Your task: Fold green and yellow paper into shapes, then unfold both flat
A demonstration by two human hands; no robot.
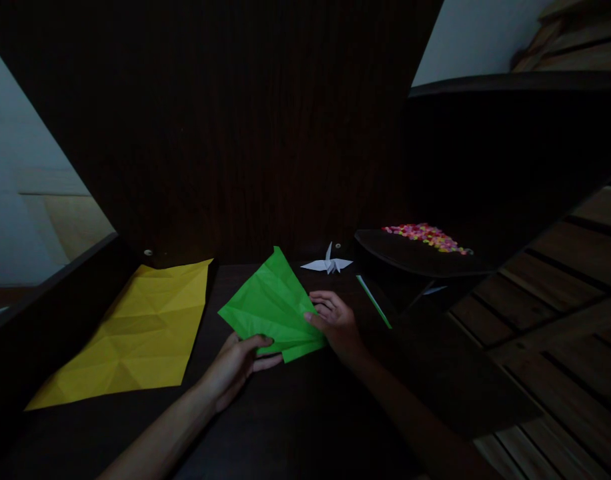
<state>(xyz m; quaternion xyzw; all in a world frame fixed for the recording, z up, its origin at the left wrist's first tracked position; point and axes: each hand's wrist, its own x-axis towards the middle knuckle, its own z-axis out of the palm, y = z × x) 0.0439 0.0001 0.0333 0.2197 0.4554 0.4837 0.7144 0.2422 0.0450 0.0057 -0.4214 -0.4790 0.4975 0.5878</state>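
Observation:
A creased, partly folded sheet of green origami paper (273, 303) is held between both hands, tilted above the dark tabletop. My left hand (240, 360) grips its lower left edge, thumb on top and fingers underneath. At the right corner, my right hand (338, 327) pinches the paper with the thumb in front, the other fingers curled behind it. A white paper crane (329, 265) stands just beyond the green sheet. To the left lies a large yellow sheet (150, 327) covered in fold creases.
A thin green and white paper strip (374, 302) lies right of my right hand. Small pink, red and yellow pieces (428, 238) sit on a dark curved shelf (410, 257) at the right. A dark wooden panel (235, 133) rises behind the tabletop, and a raised edge (60, 293) borders the left.

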